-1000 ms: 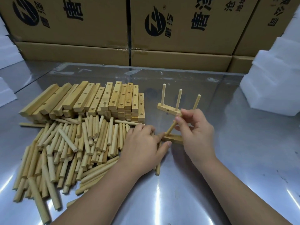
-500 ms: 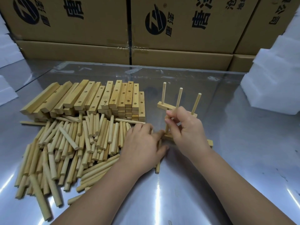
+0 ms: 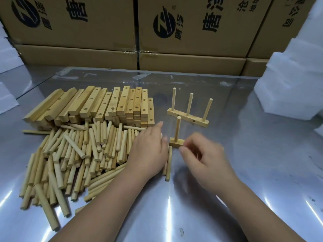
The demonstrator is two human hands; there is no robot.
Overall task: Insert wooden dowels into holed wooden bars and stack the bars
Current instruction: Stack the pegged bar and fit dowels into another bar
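A bar with three upright dowels (image 3: 188, 117) stands on the steel table. In front of it lies a second bar (image 3: 176, 142) with one dowel (image 3: 177, 130) upright in its left end; the rest of this bar is hidden under my right hand (image 3: 206, 159). That hand is motion-blurred, with loosely curled fingers and its thumb tip beside the bar's end, and I see nothing held in it. My left hand (image 3: 148, 151) rests flat on the right edge of the loose dowel pile (image 3: 78, 154), fingers extended. The holed bars (image 3: 108, 105) are stacked behind the pile.
Two loose dowels (image 3: 168, 163) lie between my hands. Cardboard boxes (image 3: 192, 32) wall off the table's far edge. White foam blocks (image 3: 288, 88) sit at the right, more at the far left (image 3: 7, 98). Bare steel table (image 3: 262, 163) extends to the right and front.
My right hand pushed a dowel upright into the near bar, let go of it and dropped back toward me. My left hand stayed on the dowel pile.
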